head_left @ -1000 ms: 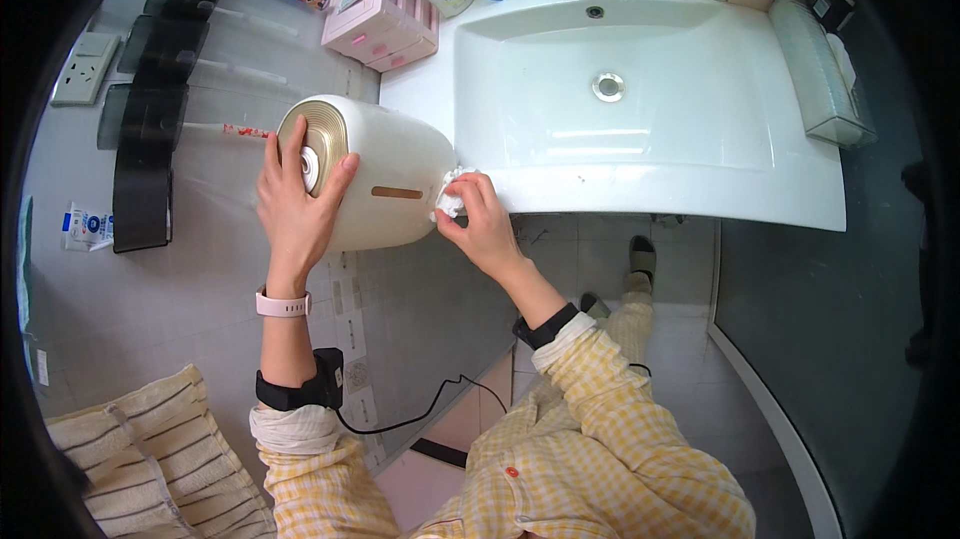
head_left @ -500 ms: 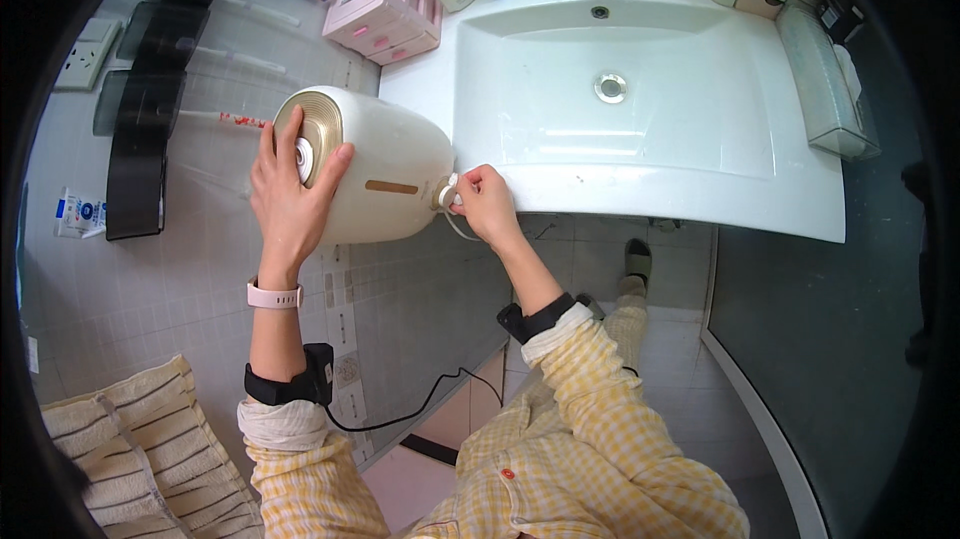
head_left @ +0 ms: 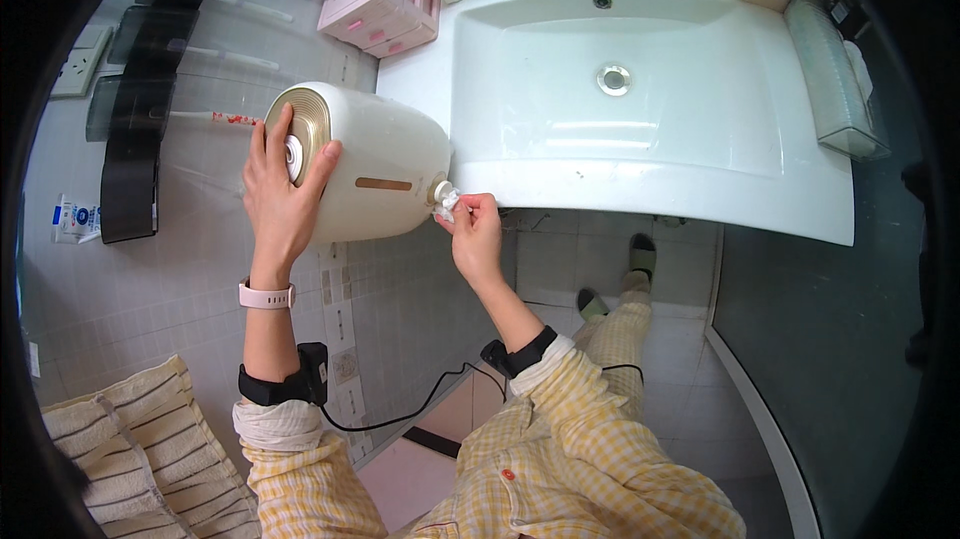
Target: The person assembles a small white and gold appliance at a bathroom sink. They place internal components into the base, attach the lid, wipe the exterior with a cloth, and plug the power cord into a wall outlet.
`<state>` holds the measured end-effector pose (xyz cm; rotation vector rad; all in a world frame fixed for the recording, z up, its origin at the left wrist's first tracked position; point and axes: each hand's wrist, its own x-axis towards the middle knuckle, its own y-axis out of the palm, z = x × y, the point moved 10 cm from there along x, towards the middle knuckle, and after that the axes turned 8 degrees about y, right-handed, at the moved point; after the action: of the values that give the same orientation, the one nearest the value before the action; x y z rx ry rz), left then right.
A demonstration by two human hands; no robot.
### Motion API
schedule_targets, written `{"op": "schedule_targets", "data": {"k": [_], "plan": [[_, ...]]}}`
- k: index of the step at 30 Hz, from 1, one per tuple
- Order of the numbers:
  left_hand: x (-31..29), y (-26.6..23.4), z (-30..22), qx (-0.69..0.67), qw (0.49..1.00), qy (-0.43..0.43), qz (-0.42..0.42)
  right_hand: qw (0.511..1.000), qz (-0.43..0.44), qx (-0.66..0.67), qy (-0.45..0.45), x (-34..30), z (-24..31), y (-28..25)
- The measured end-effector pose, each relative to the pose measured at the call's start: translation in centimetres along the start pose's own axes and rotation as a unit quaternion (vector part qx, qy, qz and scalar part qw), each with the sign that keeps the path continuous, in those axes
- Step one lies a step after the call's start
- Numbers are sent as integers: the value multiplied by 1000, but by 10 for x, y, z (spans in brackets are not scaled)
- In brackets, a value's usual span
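Beside the left edge of the white washbasin [head_left: 830, 209], the right hand [head_left: 476, 234] pinches a small crumpled white wipe [head_left: 447, 203] between thumb and fingertips and presses it against the small round fitting at the near end of a cream-coloured appliance [head_left: 385, 154], a rounded jug-like body with a gold band on its side. The left hand [head_left: 283, 194] is spread wide and laid flat over the other end of that body, palm on the ribbed gold disc [head_left: 310, 124], steadying it; a pale pink watch [head_left: 265, 294] sits on that wrist and a black band with a cable [head_left: 290, 379] further up the forearm. The appliance lies tipped on its side, apart from the basin bowl, its near end just beside the basin's corner and over the tiled wall face below. How far the wiping has got is hard to judge: the body looks clean and glossy where it shows, and the wipe is at the small fitting only, so I judge the work to be at a detail, with nothing showing whether other parts are yet to be done. Further out, a pink drawer box [head_left: 385, 9] stands at the back by the basin with small tubes and bottles near it, dark holders [head_left: 125, 154] with toothbrushes hang on the tiled wall [head_left: 150, 289] to the left, and a striped towel [head_left: 120, 449] lies low on that side. Yellow checked sleeves [head_left: 600, 469] fill the lower edge.
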<state>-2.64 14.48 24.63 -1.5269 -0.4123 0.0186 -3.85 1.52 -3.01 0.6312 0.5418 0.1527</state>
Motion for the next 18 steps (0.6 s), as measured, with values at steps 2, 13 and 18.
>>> {"op": "schedule_targets", "data": {"k": [2,13,18], "plan": [[0,0,0,0,1000,0,1,1000,-20,-15,-19,-5,1,-1],[0,-2,-3,13,1000,13,-5,961,54,-133,-236,-62,73,44],[2,0,0,6,1000,9,3,938,88,-159,-295,-58,99,35]]}}
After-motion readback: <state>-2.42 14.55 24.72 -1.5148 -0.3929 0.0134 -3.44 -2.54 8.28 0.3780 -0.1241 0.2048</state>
